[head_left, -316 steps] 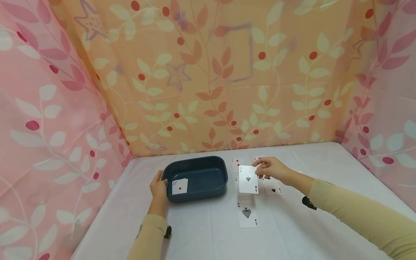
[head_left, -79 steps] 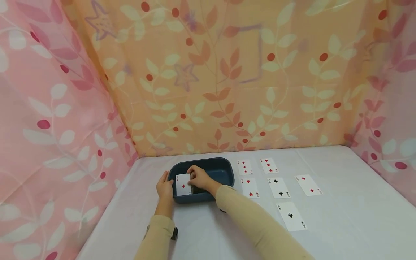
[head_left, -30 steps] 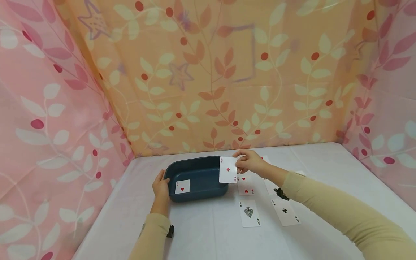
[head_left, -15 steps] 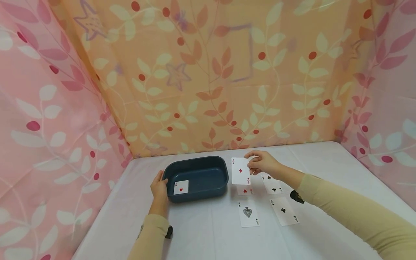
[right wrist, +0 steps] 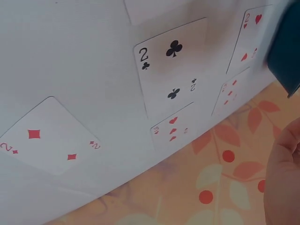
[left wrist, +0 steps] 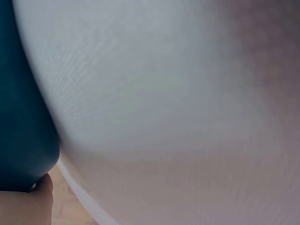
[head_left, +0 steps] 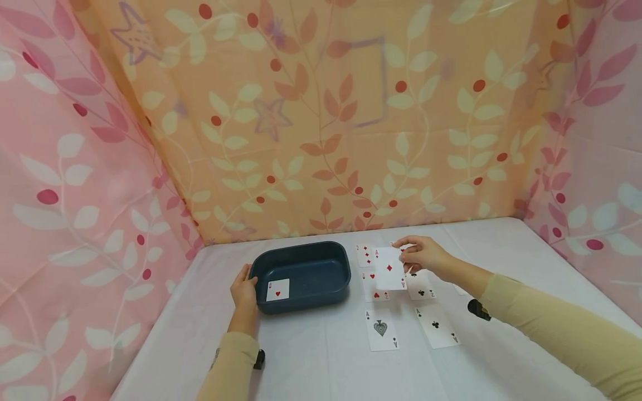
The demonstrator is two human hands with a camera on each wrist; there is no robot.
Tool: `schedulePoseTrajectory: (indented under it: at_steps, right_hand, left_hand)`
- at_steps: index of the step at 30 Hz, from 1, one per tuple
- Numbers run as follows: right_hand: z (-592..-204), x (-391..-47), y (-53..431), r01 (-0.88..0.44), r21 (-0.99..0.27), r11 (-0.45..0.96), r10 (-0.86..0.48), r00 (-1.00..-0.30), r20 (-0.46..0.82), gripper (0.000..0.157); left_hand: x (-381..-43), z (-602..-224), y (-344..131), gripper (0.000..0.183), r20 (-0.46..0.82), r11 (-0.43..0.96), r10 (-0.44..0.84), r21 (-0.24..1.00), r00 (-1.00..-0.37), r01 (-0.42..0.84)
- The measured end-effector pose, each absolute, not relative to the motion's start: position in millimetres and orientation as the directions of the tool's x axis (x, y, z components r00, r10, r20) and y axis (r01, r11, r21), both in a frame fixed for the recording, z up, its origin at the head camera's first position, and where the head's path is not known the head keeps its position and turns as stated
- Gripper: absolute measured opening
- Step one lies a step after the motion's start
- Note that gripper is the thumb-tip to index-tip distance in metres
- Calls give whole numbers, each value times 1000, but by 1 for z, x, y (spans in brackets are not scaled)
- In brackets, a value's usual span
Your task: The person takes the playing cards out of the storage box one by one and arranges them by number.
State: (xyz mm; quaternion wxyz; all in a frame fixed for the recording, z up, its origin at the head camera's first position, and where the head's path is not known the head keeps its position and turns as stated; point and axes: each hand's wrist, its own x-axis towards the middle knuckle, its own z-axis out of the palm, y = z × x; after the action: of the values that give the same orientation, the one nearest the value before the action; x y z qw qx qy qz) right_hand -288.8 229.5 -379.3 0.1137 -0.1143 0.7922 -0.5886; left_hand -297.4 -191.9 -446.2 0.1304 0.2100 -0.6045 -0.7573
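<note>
My right hand [head_left: 426, 259] pinches the ace of diamonds [head_left: 389, 270] by its right edge and holds it above the table, over the two of hearts [head_left: 376, 296]. With the thumb over the rim, my left hand [head_left: 244, 287] grips the left end of a dark blue tray [head_left: 308, 303]. Inside the tray lies the ace of hearts [head_left: 277, 289]. Nearer the front are the ace of spades [head_left: 382, 329] and, to its right, the ace of clubs [head_left: 437, 326]. The right wrist view shows part of my right hand [right wrist: 286, 180]; the held card is out of that view.
Behind the held card lies the three of diamonds [head_left: 365, 255]. The two of clubs [right wrist: 171, 70], three of hearts [right wrist: 171, 129] and two of diamonds [right wrist: 51, 136] lie face up on the white tablecloth [head_left: 301, 356]. Patterned cloth [head_left: 321, 111] walls the back and sides.
The ace of diamonds has come out of the tray and moved right in my right hand, exposing the ace of hearts. Earlier, the ace of clubs was laid down. My left hand stays at the tray.
</note>
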Motion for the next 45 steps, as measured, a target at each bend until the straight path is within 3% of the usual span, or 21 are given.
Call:
schedulePoseTrajectory:
  at_steps: [20, 45]
  right_hand:
    - [-381, -284, 278, -10, -948, 318, -323, -941, -99, 37]
    - [-385, -274, 335, 11, -876, 482, -442, -860, -254, 17]
  left_hand:
    - [-297, -447, -193, 56, -147, -219, -450, 974, -881, -51]
    - [-298, -447, -193, 56, -150, -226, -447, 973, -882, -51]
